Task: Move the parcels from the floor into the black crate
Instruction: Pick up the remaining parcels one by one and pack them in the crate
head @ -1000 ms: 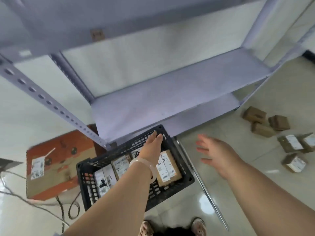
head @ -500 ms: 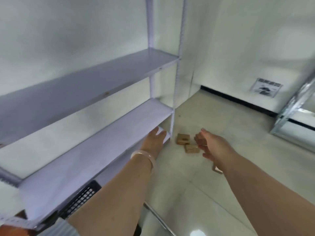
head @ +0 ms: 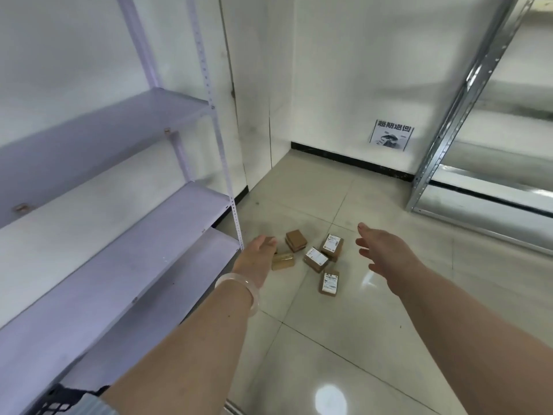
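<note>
Only a corner of the black slotted plastic crate shows, cut by the bottom edge. The left hand covers part of a brown cardboard parcel. Label print on the white-labelled parcels is unreadable.

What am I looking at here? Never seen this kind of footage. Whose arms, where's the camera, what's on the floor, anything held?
There is no machine: a person wears one wide-angle camera on the head, looking forward and down, so the two bare arms reaching in from the bottom are their own. The left hand, with a pale bangle on the wrist, and the right hand are both open and hold nothing. On the tiled floor ahead lies a loose cluster of small cardboard parcels, some showing white labels; at least five are visible, and the left hand may hide part of another. A lilac shelf rack stands on the left, and a corner of the black crate shows at the bottom left.
</note>
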A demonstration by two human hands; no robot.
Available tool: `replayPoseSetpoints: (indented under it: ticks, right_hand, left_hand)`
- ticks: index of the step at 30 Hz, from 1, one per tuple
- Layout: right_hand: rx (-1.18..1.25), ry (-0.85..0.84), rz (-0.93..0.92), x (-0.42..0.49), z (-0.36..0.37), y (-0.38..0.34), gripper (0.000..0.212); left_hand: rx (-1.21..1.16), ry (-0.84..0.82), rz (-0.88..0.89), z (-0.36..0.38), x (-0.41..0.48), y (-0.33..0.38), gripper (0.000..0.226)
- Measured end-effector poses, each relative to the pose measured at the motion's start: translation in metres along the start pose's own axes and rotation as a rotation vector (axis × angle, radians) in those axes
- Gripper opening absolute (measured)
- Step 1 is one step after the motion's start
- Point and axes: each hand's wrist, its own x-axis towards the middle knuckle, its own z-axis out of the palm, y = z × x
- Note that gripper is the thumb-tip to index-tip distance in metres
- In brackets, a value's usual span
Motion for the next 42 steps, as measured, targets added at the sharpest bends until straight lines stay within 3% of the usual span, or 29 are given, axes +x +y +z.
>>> replayPoseSetpoints:
  ticks: [7,14,21,26,32,37,42]
  right_hand:
    - [-0.037,0.028,0.085,0.097,0.000,0.013,0.049]
    - [0.000,0.071,0.205,0.248,0.014,0.008,0.048]
    - [-0.066,0.106,0.312,0.355,0.008,0.068,0.055]
    - [-0.231,0.093,0.404,0.460,0.011,0.175,0.050]
    - [-0.312,0.027,0.534,0.582,0.049,0.348,0.049]
    - [-0.286,-0.013,0.555,0.660,0.087,0.481,0.048]
    - [-0.134,-0.073,0.585,0.710,0.121,0.566,0.054]
  left_hand:
    - [0.032,-0.115,-0.036,0.045,0.096,0.005,0.051]
    - [0.134,-0.225,-0.074,0.102,0.253,0.040,0.051]
    - [0.322,-0.347,-0.016,0.186,0.370,0.031,0.048]
    - [0.385,-0.407,-0.061,0.267,0.467,-0.050,0.049]
    - [0.426,-0.381,-0.196,0.347,0.582,-0.204,0.049]
    - [0.357,-0.345,-0.275,0.414,0.657,-0.320,0.048]
    - [0.244,-0.365,-0.287,0.461,0.706,-0.389,0.047]
